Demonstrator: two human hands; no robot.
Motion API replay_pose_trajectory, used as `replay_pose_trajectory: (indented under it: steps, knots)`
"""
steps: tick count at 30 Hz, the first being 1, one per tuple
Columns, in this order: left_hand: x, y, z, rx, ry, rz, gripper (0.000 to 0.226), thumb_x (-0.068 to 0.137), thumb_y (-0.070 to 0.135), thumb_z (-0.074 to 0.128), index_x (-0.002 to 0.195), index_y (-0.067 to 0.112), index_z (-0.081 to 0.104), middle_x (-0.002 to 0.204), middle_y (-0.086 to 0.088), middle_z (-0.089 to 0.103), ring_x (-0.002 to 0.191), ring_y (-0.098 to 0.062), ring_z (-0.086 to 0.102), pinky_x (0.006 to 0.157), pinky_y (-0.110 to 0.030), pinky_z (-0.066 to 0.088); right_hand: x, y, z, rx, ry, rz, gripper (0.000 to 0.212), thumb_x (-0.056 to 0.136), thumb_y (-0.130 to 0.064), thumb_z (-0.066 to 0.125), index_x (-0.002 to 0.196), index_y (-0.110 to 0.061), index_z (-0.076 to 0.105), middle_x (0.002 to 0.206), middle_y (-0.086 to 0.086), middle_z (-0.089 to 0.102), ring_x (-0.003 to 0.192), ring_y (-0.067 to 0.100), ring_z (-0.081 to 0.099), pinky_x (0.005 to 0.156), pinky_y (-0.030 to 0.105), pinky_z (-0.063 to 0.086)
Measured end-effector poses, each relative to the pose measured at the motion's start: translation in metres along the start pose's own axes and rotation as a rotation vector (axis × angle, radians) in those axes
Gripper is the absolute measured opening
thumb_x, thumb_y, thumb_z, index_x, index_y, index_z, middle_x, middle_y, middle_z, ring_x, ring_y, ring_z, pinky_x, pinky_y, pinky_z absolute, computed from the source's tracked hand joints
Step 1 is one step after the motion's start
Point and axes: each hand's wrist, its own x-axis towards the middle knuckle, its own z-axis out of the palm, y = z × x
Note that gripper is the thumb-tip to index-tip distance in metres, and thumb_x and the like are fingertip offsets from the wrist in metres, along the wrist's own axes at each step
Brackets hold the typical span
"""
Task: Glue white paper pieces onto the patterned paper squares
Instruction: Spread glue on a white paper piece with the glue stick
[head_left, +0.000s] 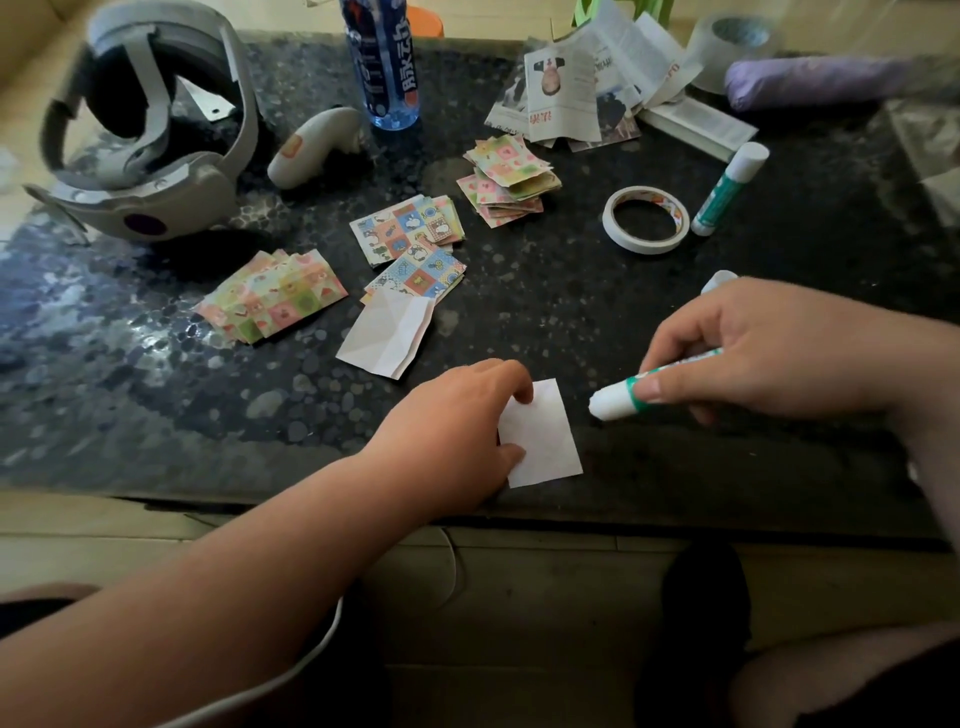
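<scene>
A small white paper piece (548, 434) lies flat near the front edge of the dark table. My left hand (457, 434) pinches its left side between fingertips and thumb. My right hand (769, 348) grips an uncapped green-and-white glue stick (623, 397), whose white tip points left, just off the paper's right edge. The glue cap (719, 280) stands behind that hand. Stacks of patterned squares lie further back: pink-green ones (275, 296) on the left, blue ones (410, 244) in the middle, another pile (506, 176) behind. A creased white sheet (389, 332) lies below the blue stack.
A second, capped glue stick (730, 189) and a tape roll (647, 218) lie at the right. A VR headset (150, 130), a controller (311, 148), a water bottle (387, 62), cut newspaper (587, 88) and a purple bundle (810, 83) crowd the back.
</scene>
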Motion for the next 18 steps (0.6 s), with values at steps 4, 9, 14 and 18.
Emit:
replay_pose_trajectory:
  steps: [4, 9, 14, 18]
  knots:
    - [-0.006, -0.003, 0.006, 0.085, -0.03, 0.065, 0.028, 0.097, 0.039, 0.061, 0.125, 0.035, 0.058, 0.141, 0.02, 0.038, 0.125, -0.006, 0.043, 0.099, -0.024, 0.044, 0.011, 0.003, 0.014, -0.027, 0.044, 0.011, 0.017, 0.082, -0.047, 0.076, 0.078, -0.031, 0.078, 0.072, -0.011, 0.074, 0.065, 0.007, 0.066, 0.065, 0.03, 0.052]
    - [-0.014, -0.003, 0.001, 0.161, -0.047, 0.003, 0.031, 0.098, 0.049, 0.055, 0.127, 0.039, 0.061, 0.121, 0.015, 0.046, 0.114, -0.007, 0.049, 0.092, -0.03, 0.049, 0.02, -0.01, 0.033, -0.121, -0.011, -0.033, 0.015, 0.082, -0.048, 0.078, 0.086, -0.034, 0.076, 0.082, -0.015, 0.071, 0.077, -0.003, 0.064, 0.062, 0.021, 0.05]
    - [-0.023, 0.004, 0.005, 0.207, -0.021, -0.069, 0.04, 0.094, 0.062, 0.054, 0.128, 0.042, 0.061, 0.113, 0.016, 0.056, 0.106, -0.006, 0.056, 0.076, -0.025, 0.044, 0.022, -0.019, 0.042, -0.223, -0.07, -0.038, 0.017, 0.084, -0.047, 0.076, 0.095, -0.035, 0.073, 0.093, -0.017, 0.066, 0.088, 0.006, 0.064, 0.079, 0.03, 0.058]
    - [-0.025, 0.007, 0.009, 0.2, 0.015, -0.111, 0.042, 0.09, 0.066, 0.057, 0.125, 0.043, 0.062, 0.102, 0.018, 0.049, 0.095, -0.003, 0.054, 0.064, -0.023, 0.037, 0.025, -0.024, 0.046, -0.244, -0.128, -0.016, 0.015, 0.087, -0.045, 0.076, 0.097, -0.036, 0.071, 0.097, -0.017, 0.064, 0.091, 0.006, 0.063, 0.08, 0.028, 0.057]
